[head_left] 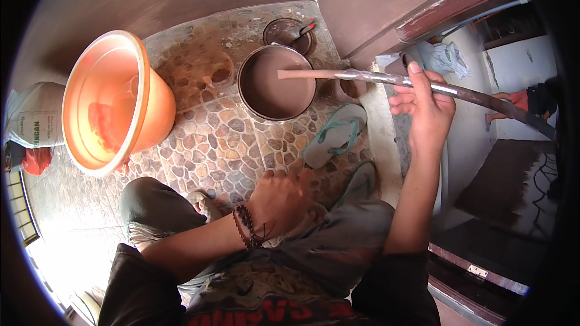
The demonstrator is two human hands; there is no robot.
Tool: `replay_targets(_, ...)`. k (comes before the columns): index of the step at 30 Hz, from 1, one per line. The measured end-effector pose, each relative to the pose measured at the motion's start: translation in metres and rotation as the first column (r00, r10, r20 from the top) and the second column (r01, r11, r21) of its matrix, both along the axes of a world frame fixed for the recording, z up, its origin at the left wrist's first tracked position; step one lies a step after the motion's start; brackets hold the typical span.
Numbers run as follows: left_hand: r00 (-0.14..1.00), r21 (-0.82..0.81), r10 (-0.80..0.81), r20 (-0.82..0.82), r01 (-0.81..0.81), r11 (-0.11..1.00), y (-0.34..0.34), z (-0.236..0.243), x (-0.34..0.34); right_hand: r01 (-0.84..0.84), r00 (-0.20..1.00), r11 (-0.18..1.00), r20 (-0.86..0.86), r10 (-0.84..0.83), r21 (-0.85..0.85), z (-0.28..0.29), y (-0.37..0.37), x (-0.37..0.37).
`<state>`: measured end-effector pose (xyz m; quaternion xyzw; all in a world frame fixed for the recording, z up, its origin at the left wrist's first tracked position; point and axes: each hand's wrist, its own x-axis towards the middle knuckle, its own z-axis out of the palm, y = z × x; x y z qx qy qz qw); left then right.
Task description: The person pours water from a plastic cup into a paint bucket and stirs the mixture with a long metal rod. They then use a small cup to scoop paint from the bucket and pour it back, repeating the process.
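Observation:
My right hand [428,99], raised at the right, grips a long stick [368,76] between thumb and fingers. It is dark and paint-coated along most of its length, with a bare, reddish-brown end. That end is over a round pail [241,93] of brown paint [277,98]; I cannot tell whether it touches the surface. My left hand [279,200], with a beaded bracelet on the wrist, is curled in a loose fist in front of my lap. Nothing shows in it, and its palm is hidden.
Left stands a large orange tub [158,105]. Behind the pail lies a lid [278,31] with a brush [304,31]. Two flip-flops [326,145] lie on the pebbled floor [208,148], beside a small container [351,89]. Another person [521,99] is at far right, by the brown wall [374,12].

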<state>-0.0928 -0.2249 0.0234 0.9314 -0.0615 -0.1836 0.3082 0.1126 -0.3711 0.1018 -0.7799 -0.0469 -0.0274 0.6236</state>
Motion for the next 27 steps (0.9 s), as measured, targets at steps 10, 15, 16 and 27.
replay_targets(10,1.0,0.023,-0.001,-0.025,0.001,1.0,0.0055,-0.0051,0.0015,0.005,1.0,1.0,-0.018,-0.005,-0.012,-0.0023,0.0006,0.0049)
replay_targets(15,1.0,0.037,-0.017,-0.017,0.017,0.999,0.0056,-0.0052,0.0028,0.004,1.0,1.0,0.002,-0.004,-0.017,-0.0029,0.0007,0.0051)
replay_targets(16,0.999,0.04,-0.012,-0.033,0.013,0.999,0.0054,-0.0051,0.003,0.005,1.0,1.0,0.017,-0.004,-0.024,-0.0033,0.001,0.0053)
replay_targets(27,1.0,0.021,0.009,-0.021,-0.009,1.0,0.0088,-0.0045,0.0024,0.013,1.0,1.0,0.006,-0.013,0.006,-0.0009,0.0029,0.0047)
